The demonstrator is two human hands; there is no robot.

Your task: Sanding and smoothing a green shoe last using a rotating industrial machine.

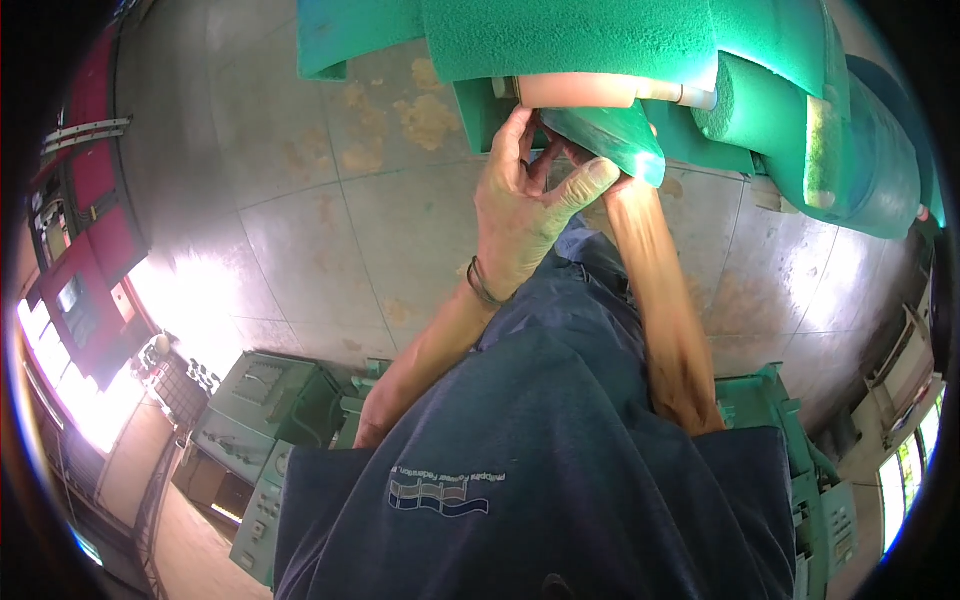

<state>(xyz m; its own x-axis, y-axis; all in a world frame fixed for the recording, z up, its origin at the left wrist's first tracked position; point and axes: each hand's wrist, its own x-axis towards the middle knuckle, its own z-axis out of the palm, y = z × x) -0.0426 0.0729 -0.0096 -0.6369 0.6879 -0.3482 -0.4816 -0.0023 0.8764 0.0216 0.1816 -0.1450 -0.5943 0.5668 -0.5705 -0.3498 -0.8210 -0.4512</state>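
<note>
A glossy green piece with a tapered, curved shape is held just below a peach-coloured roller. Its upper edge lies close to the roller; whether they touch I cannot tell. My left hand grips the piece from the left, thumb along its lower edge and fingers bent up near the roller. From below, my right hand supports it, with most of its fingers hidden behind the piece. The roller sits on a shaft under the hood of a green, rough-coated machine.
Right of the roller, the shaft runs to a green cylindrical housing, with a large rounded green body beyond. Grey tiled floor with worn patches lies below. Green machine cabinets stand behind me on both sides. A dark red structure is far left.
</note>
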